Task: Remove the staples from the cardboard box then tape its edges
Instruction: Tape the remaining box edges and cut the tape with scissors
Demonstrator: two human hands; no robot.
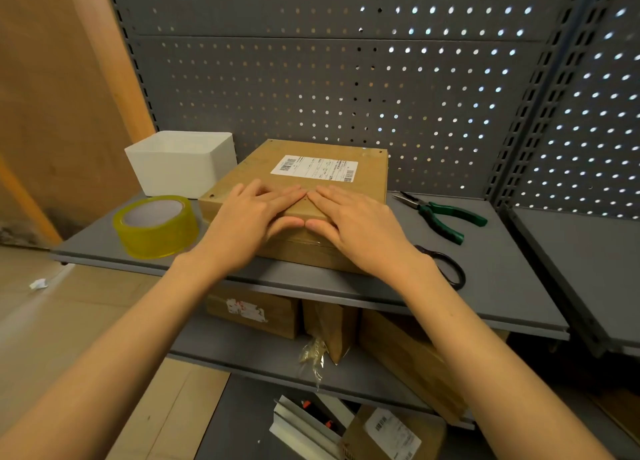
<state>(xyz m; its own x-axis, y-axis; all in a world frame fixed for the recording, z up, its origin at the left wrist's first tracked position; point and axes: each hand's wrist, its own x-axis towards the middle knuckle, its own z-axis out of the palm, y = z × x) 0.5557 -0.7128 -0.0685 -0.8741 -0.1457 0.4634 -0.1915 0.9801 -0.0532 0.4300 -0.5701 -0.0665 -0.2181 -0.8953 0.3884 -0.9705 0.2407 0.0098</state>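
Both hands lie flat on the near corner of the cardboard box (304, 196), left hand (247, 222) and right hand (358, 227) with fingers straight and fingertips meeting, each grip wide and holding nothing. The box sits mid-shelf (485, 286), right of a white bin (183, 161) whose inside is hidden. Its white shipping label (313, 168) carries barcodes, the print too small to read.

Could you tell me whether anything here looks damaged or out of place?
Mostly tidy. The brown cardboard box sits askew on the grey metal shelf, one corner overhanging its front edge. A crumpled clear plastic wrapper lies loose on the shelf below.
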